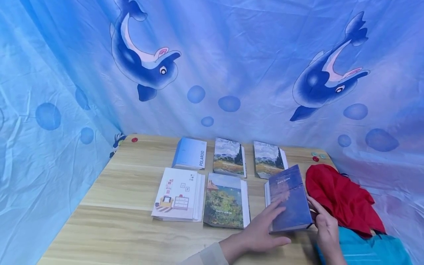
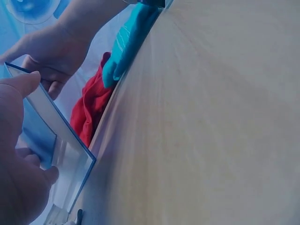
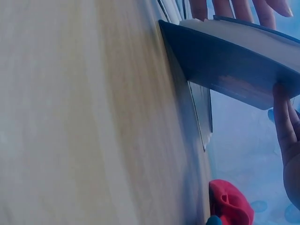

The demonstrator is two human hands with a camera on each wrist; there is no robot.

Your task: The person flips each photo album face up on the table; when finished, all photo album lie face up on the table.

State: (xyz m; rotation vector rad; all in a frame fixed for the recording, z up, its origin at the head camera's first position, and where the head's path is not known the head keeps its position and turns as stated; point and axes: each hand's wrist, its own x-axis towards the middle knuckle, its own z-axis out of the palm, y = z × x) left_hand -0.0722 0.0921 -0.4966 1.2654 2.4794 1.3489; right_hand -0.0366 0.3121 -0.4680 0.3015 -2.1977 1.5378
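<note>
A dark blue photo album [image 1: 289, 197] is held tilted between both hands at the table's right side. My left hand [image 1: 261, 230] is at its lower left, fingers on the page-side edge and thumb near the bottom edge. My right hand [image 1: 327, 230] holds the album by its right edge, some fingers bent. In the right wrist view, a right fingertip touches the cover [image 3: 234, 77]. The album's white page edges [image 2: 70, 154] face the left wrist view. Left of it lies a photo album with a garden picture [image 1: 223, 200].
Further left lies a white album with furniture drawings [image 1: 177, 195]. Behind are a blue Polaroid album [image 1: 190, 152] and two landscape-covered albums, one left [image 1: 228, 156], one right [image 1: 269, 158]. Red cloth [image 1: 341, 197] and teal cloth [image 1: 367, 250] sit at the right edge.
</note>
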